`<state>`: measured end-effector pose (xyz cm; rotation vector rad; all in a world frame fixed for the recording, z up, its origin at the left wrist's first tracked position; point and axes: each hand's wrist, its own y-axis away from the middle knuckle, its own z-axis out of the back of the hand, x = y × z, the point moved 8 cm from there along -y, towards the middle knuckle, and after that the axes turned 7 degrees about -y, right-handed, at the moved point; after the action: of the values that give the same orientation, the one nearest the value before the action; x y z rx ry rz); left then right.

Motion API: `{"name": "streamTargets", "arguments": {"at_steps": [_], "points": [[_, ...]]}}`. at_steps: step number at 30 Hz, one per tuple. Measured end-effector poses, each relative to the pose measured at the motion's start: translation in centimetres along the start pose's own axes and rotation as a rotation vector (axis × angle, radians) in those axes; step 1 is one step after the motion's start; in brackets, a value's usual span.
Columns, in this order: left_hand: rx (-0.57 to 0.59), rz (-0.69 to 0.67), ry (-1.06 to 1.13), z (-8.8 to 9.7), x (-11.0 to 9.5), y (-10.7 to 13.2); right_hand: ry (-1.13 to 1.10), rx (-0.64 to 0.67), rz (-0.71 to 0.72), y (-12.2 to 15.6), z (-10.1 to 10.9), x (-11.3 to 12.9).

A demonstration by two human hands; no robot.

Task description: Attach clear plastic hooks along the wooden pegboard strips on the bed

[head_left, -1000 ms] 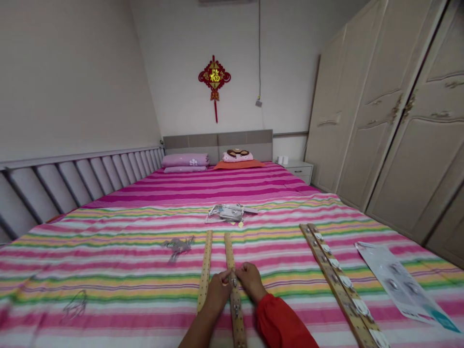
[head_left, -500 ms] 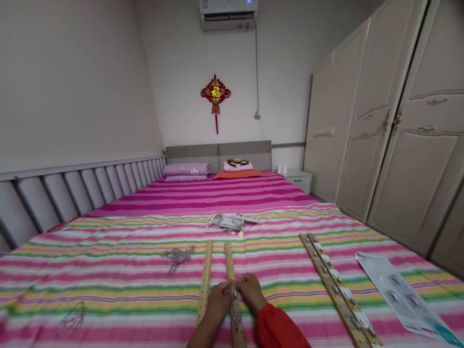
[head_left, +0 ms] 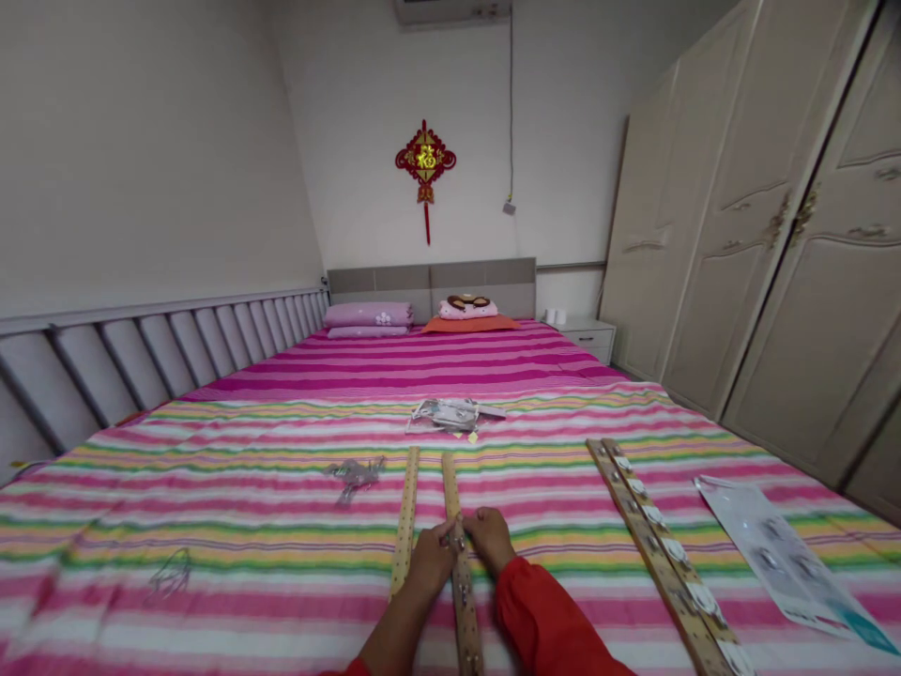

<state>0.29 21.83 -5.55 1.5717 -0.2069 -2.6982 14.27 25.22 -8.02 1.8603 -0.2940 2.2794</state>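
Observation:
A narrow wooden strip with holes (head_left: 451, 479) lies lengthwise in front of me, small metal fittings (head_left: 465, 593) along its near part. My left hand (head_left: 432, 558) grips the strip from the left, thumb and fingers pinched at its edge. At the right edge, the fingers of my right hand (head_left: 491, 538) are curled together beside a small shiny metal piece (head_left: 459, 543); what they pinch is hidden. Left of this strip lies a second, bare perforated strip (head_left: 406, 512), partly covered by my left hand and forearm.
On the right lie two wooden strips with metal fittings and white discs (head_left: 674, 549), then a clear plastic package (head_left: 788, 554). Crumpled clear plastic (head_left: 356, 474) and thin wire-like loops (head_left: 171, 573) are on the left. Farther off sits a pile of packets (head_left: 450, 415) on the striped bedsheet (head_left: 267, 526).
The view has tilted down and turned slightly left, so the scene sits higher and farther right. Both hands stay at the same strip, with only slight finger movement.

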Motion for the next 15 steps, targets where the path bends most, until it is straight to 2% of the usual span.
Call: {"name": "streamTargets", "arguments": {"at_steps": [5, 11, 15], "points": [[0.002, -0.003, -0.019, 0.0, -0.3, 0.3, -0.013, 0.020, 0.028, 0.4, 0.2, 0.6], [0.059, -0.032, 0.038, -0.2, 0.0, -0.1, -0.106, 0.069, -0.001, 0.8, 0.2, 0.1], [0.084, 0.011, -0.008, 0.0, 0.0, 0.2, -0.171, 0.080, -0.023, 1.1, 0.3, -0.1]]}}
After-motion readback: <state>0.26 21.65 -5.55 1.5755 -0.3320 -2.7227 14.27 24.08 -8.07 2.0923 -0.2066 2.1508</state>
